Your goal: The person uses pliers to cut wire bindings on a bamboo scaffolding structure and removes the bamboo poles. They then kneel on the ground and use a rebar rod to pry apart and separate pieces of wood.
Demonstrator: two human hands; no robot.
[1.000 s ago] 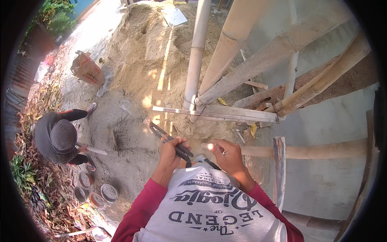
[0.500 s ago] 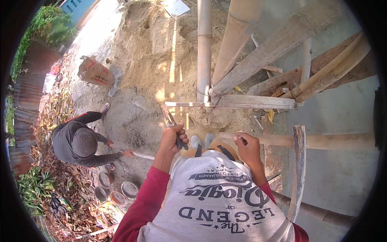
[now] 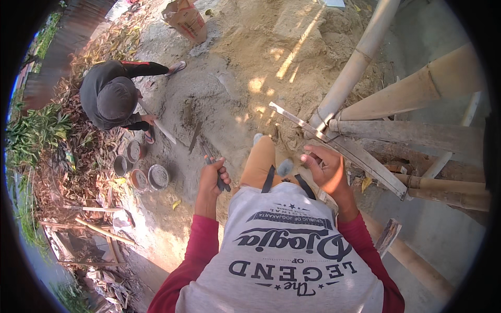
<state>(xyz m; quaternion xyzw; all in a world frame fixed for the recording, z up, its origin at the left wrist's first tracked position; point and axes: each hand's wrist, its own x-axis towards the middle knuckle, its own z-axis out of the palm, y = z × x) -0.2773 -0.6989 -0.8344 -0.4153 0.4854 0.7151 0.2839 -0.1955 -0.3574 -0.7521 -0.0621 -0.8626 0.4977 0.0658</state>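
Observation:
My left hand [image 3: 213,177] is closed around the dark handle of a long metal tool [image 3: 203,151], which looks like a trowel with its blade pointing up and left over the sandy ground far below. My right hand [image 3: 324,169] is held palm up with loosely curled fingers and nothing in it. It hovers just left of a flat wooden slat [image 3: 365,159] tied across an upright bamboo pole [image 3: 360,57]. My knees in tan trousers [image 3: 258,164] sit between the two hands.
Thick horizontal bamboo poles [image 3: 417,133] run off to the right against a grey wall [image 3: 443,235]. Below, a person in dark grey [image 3: 112,96] crouches beside several round pots [image 3: 156,176]. A brown sack [image 3: 185,20] and a sand heap [image 3: 292,36] lie beyond.
The view has swung, so the ground and the crouching person now lie further up and left. Both hands have come away from the slat, and the tool has dropped back toward my knees.

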